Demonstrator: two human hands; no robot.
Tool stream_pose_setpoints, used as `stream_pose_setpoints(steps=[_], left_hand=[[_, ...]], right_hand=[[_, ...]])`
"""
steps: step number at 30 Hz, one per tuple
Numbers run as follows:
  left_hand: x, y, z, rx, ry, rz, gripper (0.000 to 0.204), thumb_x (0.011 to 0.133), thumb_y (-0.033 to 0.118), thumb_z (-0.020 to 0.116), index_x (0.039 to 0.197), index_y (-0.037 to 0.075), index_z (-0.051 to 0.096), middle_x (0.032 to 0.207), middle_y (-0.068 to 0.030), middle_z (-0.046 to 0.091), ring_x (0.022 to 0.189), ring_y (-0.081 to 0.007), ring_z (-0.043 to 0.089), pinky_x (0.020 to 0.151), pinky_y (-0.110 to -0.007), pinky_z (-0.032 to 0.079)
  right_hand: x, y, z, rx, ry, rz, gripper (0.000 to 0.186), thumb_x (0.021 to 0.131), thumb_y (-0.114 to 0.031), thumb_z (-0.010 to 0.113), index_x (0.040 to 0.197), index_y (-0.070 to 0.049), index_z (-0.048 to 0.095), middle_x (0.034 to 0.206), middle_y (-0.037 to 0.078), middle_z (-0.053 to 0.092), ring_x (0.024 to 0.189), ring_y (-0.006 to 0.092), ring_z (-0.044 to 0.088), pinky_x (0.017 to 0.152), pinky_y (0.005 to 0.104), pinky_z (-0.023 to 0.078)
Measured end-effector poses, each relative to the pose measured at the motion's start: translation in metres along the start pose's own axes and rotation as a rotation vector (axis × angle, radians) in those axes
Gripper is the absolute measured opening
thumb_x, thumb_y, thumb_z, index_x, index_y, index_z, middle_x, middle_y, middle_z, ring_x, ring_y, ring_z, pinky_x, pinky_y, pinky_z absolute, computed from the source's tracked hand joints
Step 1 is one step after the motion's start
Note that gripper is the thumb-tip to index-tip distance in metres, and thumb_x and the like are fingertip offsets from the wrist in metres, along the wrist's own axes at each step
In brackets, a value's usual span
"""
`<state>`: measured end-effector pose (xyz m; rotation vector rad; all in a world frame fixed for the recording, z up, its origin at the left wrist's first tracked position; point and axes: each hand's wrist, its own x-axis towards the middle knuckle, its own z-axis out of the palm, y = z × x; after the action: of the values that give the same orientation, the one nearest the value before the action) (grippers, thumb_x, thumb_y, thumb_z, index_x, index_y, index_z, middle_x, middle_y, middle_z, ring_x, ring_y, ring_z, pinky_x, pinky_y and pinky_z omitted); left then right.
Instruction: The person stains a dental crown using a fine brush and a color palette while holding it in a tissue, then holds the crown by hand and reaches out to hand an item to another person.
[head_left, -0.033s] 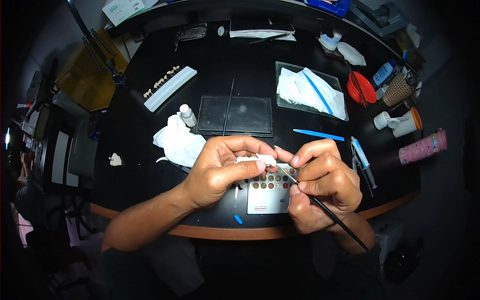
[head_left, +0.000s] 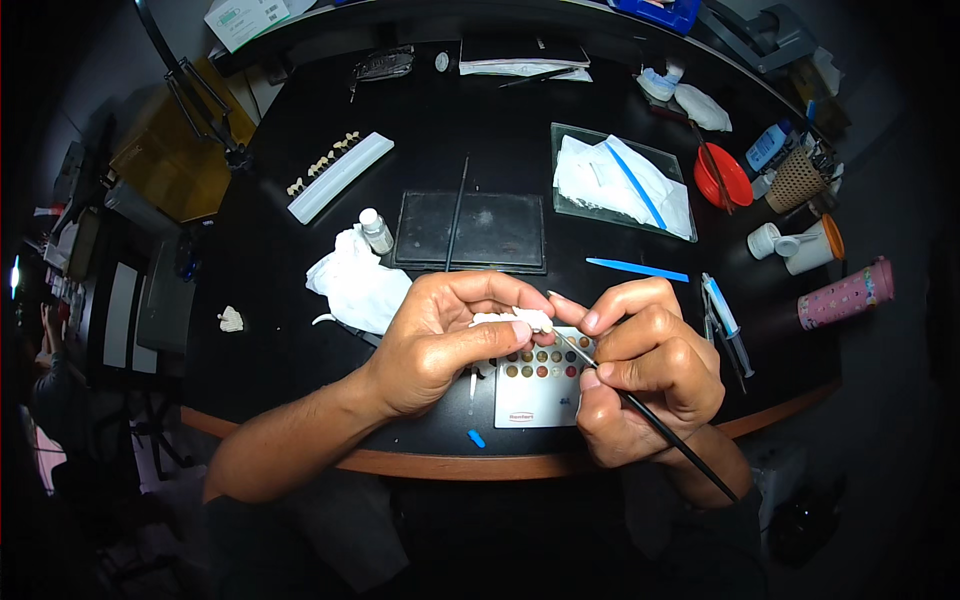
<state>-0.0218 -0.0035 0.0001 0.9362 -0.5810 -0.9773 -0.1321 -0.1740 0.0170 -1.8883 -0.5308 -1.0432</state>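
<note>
- Near the front edge of the black table [head_left: 300, 260], the left hand [head_left: 440, 345] is curled around a small white tooth piece [head_left: 515, 320] and pinches it between thumb and fingers.
- The right hand [head_left: 650, 385] is closed on a thin black brush [head_left: 650, 420], held like a pencil. The brush tip touches, or nearly touches, the end of the white piece.
- The white piece sits up in the air, just above a small white colour tray [head_left: 540, 385] with rows of round paint dots.
- What could go wrong: the piece is tiny and held only by fingertips, so I think a hard push from the brush could make it slip and drop onto the tray or off the front edge.
- A shaky hand could put colour in the wrong spot, because the tip is so fine.
- The right wrist hangs just over the tray, so it might smear the wet dots.
- A small blue bit [head_left: 476, 438] lies right at the front edge and could get knocked to the floor by an arm.
- How the piece looks: white, smooth and a little bumpy. It is long and narrow, and most of it is hidden by the fingers.
- A crumpled white tissue [head_left: 355, 285] lies just left of the hands, beside a small white bottle [head_left: 376, 231].
</note>
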Motion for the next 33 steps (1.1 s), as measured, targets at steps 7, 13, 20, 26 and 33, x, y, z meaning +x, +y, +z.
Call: stream_pose_setpoints(steps=[7,13,20,26,33], left_hand=[[0.0024,-0.0024,-0.0053,0.023,-0.010,0.020,0.022,0.090,0.003,0.061,0.109,-0.006,0.064,0.118,-0.0229,0.065,0.097,-0.0178,0.066,0.093,-0.032,0.051],[0.0037,-0.0047,-0.0078,0.034,-0.046,0.036,0.021,0.090,0.000,0.061,0.110,-0.005,0.064,0.117,-0.0228,0.065,0.102,-0.0204,0.066,0.094,-0.034,0.052],[0.0043,-0.0047,-0.0087,0.054,-0.033,0.020,0.020,0.090,0.000,0.062,0.109,-0.005,0.064,0.117,-0.0217,0.066,0.102,-0.0209,0.066,0.094,-0.034,0.052],[0.0048,-0.0042,-0.0068,0.031,-0.039,0.046,0.020,0.090,0.000,0.062,0.109,-0.005,0.065,0.117,-0.0213,0.066,0.102,-0.0208,0.066,0.094,-0.034,0.052],[0.0046,-0.0041,-0.0063,0.021,-0.037,0.044,0.019,0.090,0.001,0.063,0.108,-0.005,0.065,0.116,-0.0209,0.066,0.101,-0.0203,0.067,0.094,-0.033,0.052]], right_hand=[[0.0026,0.0014,0.0004,0.011,-0.001,0.002,0.017,0.060,0.008,0.061,0.069,-0.003,0.052,0.065,0.008,0.056,0.076,0.0254,0.064,0.066,0.0360,0.059],[0.0026,0.0003,-0.0007,0.038,-0.013,0.009,0.015,0.060,0.008,0.060,0.067,-0.003,0.051,0.065,0.008,0.055,0.077,0.0256,0.064,0.073,0.0403,0.063],[0.0016,0.0028,-0.0006,0.021,-0.014,-0.005,0.016,0.059,0.008,0.060,0.067,-0.003,0.051,0.065,0.007,0.055,0.076,0.0252,0.064,0.071,0.0385,0.062],[0.0024,0.0027,0.0001,0.019,-0.010,-0.005,0.016,0.059,0.008,0.060,0.067,-0.003,0.051,0.065,0.007,0.056,0.077,0.0251,0.064,0.070,0.0381,0.062],[0.0038,0.0017,-0.0002,0.023,-0.022,-0.004,0.016,0.060,0.008,0.061,0.067,-0.003,0.052,0.065,0.008,0.056,0.077,0.0252,0.064,0.072,0.0385,0.062]])
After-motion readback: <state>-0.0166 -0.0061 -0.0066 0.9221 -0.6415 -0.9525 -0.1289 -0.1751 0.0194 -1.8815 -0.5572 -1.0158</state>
